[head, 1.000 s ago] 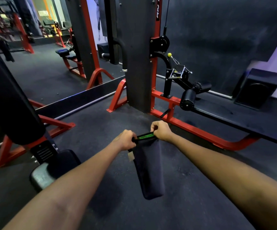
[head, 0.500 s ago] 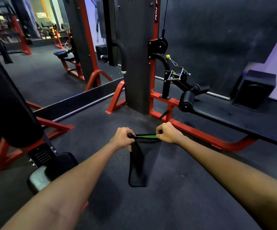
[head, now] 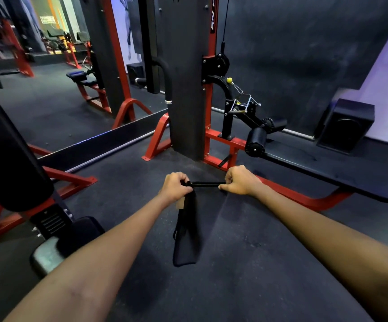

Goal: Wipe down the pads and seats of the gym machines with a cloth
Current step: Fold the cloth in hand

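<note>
Cloth (head: 186, 231) taut between hands, lower folds indistinct against floor (head: 246, 263).

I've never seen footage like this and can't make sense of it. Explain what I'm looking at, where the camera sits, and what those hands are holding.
The camera is worn on a person's head and looks forward and down, so the two bare arms are that person's own. The left hand and right hand each pinch the top edge of a dark cloth, stretched between them; the rest hangs down. Ahead stands a red-framed cable machine with a long black bench pad and a roller pad. A dark padded seat back is at left.
</note>
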